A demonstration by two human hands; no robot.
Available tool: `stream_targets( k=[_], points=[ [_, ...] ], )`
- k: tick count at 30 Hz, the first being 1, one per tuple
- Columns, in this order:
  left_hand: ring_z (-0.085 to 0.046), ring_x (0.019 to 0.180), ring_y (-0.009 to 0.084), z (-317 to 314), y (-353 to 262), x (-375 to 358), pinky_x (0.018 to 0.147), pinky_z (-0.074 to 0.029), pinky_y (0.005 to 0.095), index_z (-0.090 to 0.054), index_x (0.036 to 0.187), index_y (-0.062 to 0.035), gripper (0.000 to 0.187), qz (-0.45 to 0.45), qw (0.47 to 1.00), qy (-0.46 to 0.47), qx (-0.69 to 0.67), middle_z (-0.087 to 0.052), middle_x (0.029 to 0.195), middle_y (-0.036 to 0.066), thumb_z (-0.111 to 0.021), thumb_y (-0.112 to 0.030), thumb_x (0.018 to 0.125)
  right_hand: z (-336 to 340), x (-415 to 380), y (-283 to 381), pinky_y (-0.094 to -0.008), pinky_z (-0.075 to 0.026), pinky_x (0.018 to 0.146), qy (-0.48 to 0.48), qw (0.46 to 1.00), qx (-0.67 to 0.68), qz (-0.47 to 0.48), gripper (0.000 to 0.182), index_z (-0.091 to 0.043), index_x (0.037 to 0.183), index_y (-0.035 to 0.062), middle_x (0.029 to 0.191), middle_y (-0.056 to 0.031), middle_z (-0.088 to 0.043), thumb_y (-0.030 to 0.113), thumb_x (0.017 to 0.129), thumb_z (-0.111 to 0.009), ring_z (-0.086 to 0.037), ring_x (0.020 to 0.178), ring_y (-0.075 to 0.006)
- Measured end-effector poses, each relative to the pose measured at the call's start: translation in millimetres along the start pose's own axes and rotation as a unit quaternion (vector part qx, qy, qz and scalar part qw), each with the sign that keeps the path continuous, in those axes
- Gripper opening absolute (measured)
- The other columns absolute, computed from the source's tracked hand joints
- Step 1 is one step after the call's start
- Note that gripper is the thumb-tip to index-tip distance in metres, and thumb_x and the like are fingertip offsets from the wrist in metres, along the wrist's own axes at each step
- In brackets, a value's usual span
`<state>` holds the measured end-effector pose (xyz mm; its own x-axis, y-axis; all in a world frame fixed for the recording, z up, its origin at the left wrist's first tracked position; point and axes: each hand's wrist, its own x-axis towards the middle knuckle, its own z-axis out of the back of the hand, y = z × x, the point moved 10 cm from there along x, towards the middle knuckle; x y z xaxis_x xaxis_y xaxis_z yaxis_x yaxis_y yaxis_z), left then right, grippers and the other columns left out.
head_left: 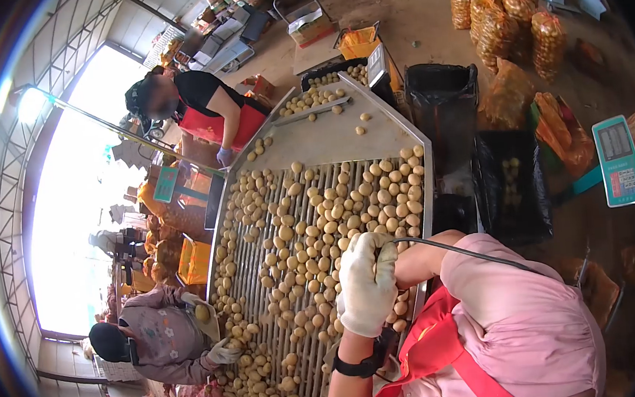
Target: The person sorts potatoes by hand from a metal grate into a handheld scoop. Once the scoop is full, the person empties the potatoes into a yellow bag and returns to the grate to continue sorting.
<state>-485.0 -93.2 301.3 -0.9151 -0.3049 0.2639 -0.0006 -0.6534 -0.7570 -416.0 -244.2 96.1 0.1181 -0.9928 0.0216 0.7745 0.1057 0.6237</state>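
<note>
Head camera: gloved hands above potatoes; whether fingers grip, unclear; scale lettering illegible.

A produce-sorting warehouse with a potato-covered roller table.

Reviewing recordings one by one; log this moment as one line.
gloved hands: close together over potatoes | potatoes: spread across slatted bed | co-workers: opposite side
</note>
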Motion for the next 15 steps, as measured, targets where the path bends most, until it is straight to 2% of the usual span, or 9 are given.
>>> stream_targets(
  k=[2,3,6,8,10,15],
  points=[
    [-0.058,0.074,0.0271,-1.8,-3.7,2.5,0.069,-0.047,0.0358,-0.058,0.087,-0.0001,0.006,-0.039,0.996,-0.018,0.076,-0.06,0.081,0.012,-0.059,-0.005,0.088,-3.5,2.0,3.5,-0.0445,-0.053,0.074,0.004,1.0,0.003,0.004,0.024,-0.071,0.094,0.0099,0.093,-0.016,-0.07,0.025,0.079,-0.06,-0.068,0.086,-0.0333],
    [-0.059,0.075,0.0344,-5.9,-1.5,6.6,0.068,-0.047,0.0402,-0.06,0.088,-0.0015,0.006,-0.033,0.995,-0.006,0.092,-0.062,0.083,0.015,-0.061,-0.007,0.086,-4.9,3.2,6.8,-0.0446,-0.053,0.074,0.005,1.0,0.003,0.008,0.024,-0.071,0.094,0.0099,0.093,-0.0161,-0.07,0.025,0.079,-0.06,-0.068,0.086,-0.0334],
    [-0.059,0.077,0.0375,-24.7,22.2,8.7,0.068,-0.046,0.0446,-0.06,0.086,-0.004,0.01,-0.029,0.984,-0.008,0.174,-0.061,0.084,0.017,-0.062,-0.013,0.084,-18.9,8.9,15.8,-0.0449,-0.053,0.074,0.02,1.0,-0.002,0.021,0.023,-0.071,0.093,0.01,0.092,-0.0161,-0.07,0.026,0.08,-0.06,-0.068,0.086,-0.0336],
    [-0.059,0.077,0.0385,-39.1,22.9,15.5,0.068,-0.045,0.0471,-0.058,0.084,-0.0043,0.013,-0.033,0.982,0.027,0.184,-0.059,0.081,0.017,-0.062,-0.016,0.083,-30.6,11.8,21.2,-0.0451,-0.053,0.074,0.033,0.999,-0.006,0.028,0.023,-0.07,0.093,0.0101,0.092,-0.0162,-0.07,0.026,0.08,-0.059,-0.068,0.085,-0.0338],
    [-0.059,0.078,0.0381,-51.3,22.1,24.9,0.069,-0.044,0.048,-0.057,0.083,-0.0053,0.014,-0.052,0.982,0.052,0.173,-0.059,0.08,0.016,-0.062,-0.018,0.082,-43.0,14.7,25.3,-0.0453,-0.053,0.074,0.049,0.998,-0.011,0.031,0.023,-0.07,0.093,0.0101,0.092,-0.0163,-0.07,0.026,0.081,-0.059,-0.067,0.085,-0.0339],
    [-0.062,0.083,0.0287,-55.8,13.4,22.0,0.071,-0.044,0.0427,-0.064,0.083,-0.0119,0.013,-0.073,0.967,0.128,0.206,-0.062,0.083,0.008,-0.063,-0.025,0.083,-55.7,28.7,30.2,-0.0457,-0.053,0.074,0.06,0.998,-0.01,-0.001,0.023,-0.07,0.093,0.0103,0.092,-0.0164,-0.069,0.027,0.082,-0.059,-0.067,0.085,-0.0343]
  ],
)
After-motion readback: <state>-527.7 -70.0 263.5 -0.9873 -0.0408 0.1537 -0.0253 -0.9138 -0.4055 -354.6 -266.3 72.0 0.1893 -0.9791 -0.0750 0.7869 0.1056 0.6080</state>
